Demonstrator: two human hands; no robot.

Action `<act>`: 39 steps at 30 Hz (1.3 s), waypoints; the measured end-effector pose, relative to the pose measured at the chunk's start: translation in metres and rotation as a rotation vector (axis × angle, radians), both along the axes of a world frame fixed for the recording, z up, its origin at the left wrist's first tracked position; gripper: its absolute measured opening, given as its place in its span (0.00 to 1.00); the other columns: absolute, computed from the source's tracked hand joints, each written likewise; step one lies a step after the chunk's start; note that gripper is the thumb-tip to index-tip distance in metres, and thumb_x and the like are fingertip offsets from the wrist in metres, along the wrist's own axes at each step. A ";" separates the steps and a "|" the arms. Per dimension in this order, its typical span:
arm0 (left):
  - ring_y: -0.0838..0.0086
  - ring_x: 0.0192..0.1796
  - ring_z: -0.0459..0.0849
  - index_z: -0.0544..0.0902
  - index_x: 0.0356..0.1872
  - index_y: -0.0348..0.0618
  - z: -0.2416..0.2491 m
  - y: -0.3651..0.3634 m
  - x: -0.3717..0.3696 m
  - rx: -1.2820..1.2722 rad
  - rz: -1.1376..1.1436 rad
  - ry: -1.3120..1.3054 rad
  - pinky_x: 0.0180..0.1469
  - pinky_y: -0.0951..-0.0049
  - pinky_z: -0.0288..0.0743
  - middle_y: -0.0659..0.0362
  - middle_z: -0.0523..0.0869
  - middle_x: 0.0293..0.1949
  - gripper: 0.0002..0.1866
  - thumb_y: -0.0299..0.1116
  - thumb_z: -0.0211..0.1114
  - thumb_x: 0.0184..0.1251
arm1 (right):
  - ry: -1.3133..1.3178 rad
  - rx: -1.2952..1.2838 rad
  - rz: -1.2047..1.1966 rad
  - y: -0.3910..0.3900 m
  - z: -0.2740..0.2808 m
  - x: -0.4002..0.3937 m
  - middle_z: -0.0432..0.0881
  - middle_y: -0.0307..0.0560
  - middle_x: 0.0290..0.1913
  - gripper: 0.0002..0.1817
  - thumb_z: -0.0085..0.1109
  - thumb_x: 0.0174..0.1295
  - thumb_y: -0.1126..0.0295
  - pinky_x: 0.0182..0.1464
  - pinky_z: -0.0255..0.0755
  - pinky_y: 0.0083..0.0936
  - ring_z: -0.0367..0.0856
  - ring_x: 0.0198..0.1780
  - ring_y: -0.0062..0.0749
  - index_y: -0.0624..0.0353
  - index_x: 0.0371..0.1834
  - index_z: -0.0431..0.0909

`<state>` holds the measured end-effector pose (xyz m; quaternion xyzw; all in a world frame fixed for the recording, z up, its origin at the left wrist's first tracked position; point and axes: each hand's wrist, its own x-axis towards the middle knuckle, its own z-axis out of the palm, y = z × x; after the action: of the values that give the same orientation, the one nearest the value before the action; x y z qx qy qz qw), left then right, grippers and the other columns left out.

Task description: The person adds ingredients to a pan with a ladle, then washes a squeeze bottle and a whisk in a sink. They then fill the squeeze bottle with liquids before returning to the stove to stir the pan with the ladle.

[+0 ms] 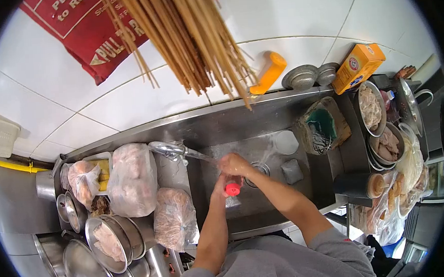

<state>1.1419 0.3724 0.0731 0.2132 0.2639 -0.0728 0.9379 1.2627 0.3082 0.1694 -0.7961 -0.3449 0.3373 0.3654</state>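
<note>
Above the sink (256,217) my left hand (218,188) is closed round a small bottle with a red cap (232,189); the cap faces up toward me. My right hand (235,164) is curled over the bottle's far part, right below the end of the metal faucet (175,150). Its fingers are partly hidden, and so is most of the bottle's body. Beside my hands are the round drain (258,175), a white round container (285,142) and a grey square pad (292,171) on the sink floor.
Bagged meat (133,181) and steel bowls (107,242) crowd the left side. Wooden sticks (181,40) hang overhead. A worn container with a green inside (324,125) stands right, near bowls of raw meat (371,108). An orange bottle (270,73) and a yellow box (359,67) line the back ledge.
</note>
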 end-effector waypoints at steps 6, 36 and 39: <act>0.60 0.32 0.82 0.74 0.48 0.40 0.012 0.000 0.004 -0.168 0.135 0.064 0.33 0.62 0.80 0.51 0.81 0.38 0.28 0.57 0.50 0.66 | 0.057 -0.070 0.291 0.023 -0.001 0.016 0.83 0.52 0.27 0.15 0.58 0.51 0.56 0.36 0.73 0.35 0.82 0.31 0.42 0.56 0.26 0.83; 0.67 0.58 0.73 0.74 0.59 0.45 0.145 0.019 0.078 0.469 -0.659 0.101 0.57 0.63 0.70 0.55 0.71 0.61 0.24 0.48 0.54 0.68 | 1.050 0.378 -0.966 -0.067 -0.070 -0.007 0.79 0.43 0.43 0.23 0.49 0.62 0.45 0.41 0.78 0.39 0.80 0.40 0.34 0.52 0.48 0.75; 0.66 0.61 0.70 0.74 0.59 0.44 0.150 0.004 0.082 0.909 -0.604 -0.112 0.65 0.68 0.60 0.55 0.71 0.61 0.27 0.53 0.52 0.68 | 1.249 0.444 -0.894 -0.055 -0.065 -0.012 0.78 0.41 0.46 0.26 0.44 0.61 0.40 0.43 0.78 0.40 0.79 0.43 0.35 0.48 0.50 0.74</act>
<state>1.2235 0.3768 0.2230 0.6665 0.1457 -0.2061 0.7014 1.2510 0.2533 0.1048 -0.4316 0.2162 0.4657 0.7417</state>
